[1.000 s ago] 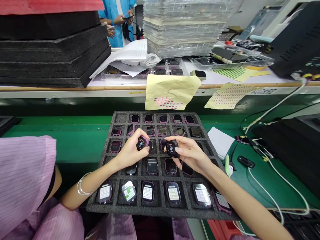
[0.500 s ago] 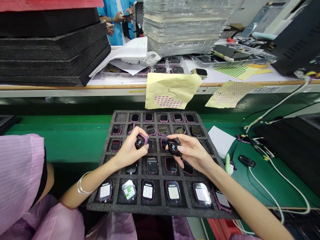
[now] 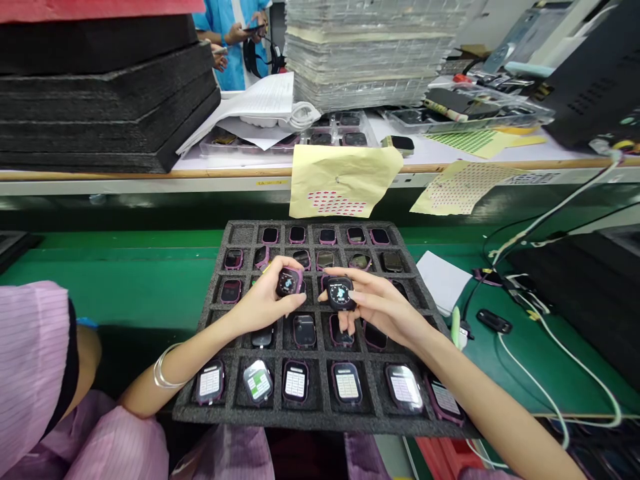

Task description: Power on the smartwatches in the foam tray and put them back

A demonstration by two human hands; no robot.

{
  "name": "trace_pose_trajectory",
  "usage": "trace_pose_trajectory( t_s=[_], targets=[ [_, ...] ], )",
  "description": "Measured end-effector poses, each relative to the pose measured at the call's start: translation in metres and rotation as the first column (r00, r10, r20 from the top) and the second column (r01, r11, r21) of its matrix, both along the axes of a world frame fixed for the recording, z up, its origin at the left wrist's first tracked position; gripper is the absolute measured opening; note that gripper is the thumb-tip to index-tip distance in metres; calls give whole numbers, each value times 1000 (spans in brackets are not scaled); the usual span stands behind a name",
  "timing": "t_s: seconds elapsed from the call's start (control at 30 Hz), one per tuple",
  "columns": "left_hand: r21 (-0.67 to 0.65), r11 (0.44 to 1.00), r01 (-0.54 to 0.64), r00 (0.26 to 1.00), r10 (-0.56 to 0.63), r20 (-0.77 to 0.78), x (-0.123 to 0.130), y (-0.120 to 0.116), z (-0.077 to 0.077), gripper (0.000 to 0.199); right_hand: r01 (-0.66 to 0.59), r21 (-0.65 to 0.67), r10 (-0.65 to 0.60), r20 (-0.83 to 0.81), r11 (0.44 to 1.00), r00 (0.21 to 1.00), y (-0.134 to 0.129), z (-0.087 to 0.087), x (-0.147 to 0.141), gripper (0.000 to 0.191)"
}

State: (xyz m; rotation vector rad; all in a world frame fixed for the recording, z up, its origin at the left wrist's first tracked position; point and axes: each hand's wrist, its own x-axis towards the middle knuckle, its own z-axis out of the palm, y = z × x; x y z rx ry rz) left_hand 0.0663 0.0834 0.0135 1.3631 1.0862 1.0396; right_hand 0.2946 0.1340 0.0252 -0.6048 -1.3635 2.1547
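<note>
My left hand (image 3: 267, 300) grips a purple-edged smartwatch body (image 3: 289, 282) between thumb and fingers, its lit screen facing up. In my right hand (image 3: 383, 303) is a dark smartwatch body (image 3: 341, 293), also lit with a clock-like picture, the thumb at its right edge. Both are held close together above a black foam tray (image 3: 320, 418) with square pockets. Strapless watches fill most pockets; those in the front row, such as a watch with a white grid screen (image 3: 296, 382), are lit. Several farther back have dark screens. My hands hide some middle pockets.
Black foam trays (image 3: 100, 107) are stacked on the shelf at left, beside papers (image 3: 260, 100) and a tall pile of clear plastic trays (image 3: 365, 60). Yellow sticker sheets (image 3: 345, 177) hang over its edge. White cables (image 3: 540, 380) cross the green bench at right. A person in blue (image 3: 233, 40) stands beyond.
Both watches have been turned so their screens face me more directly. The left one shifted slightly right, the right one slightly left, bringing them nearer each other. The tray stays put.
</note>
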Motion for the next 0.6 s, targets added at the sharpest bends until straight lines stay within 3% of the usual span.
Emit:
trace_pose_trajectory(
  t_s=[0.1, 0.27, 0.6],
  targets=[
    [-141, 980, 143, 983, -124, 132, 2, 1, 0, 37, -9, 15, 8, 42, 1000, 999, 0, -2, -2, 45],
    [-238, 964, 115, 941, -29, 337, 6, 2, 0, 35, 75, 99, -86, 107, 992, 991, -6, -4, -3, 51],
    [-191, 974, 124, 940, -54, 336, 8, 1, -3, 39, 134, 129, -149, 116, 983, 982, -9, -3, 0, 49]
  ],
)
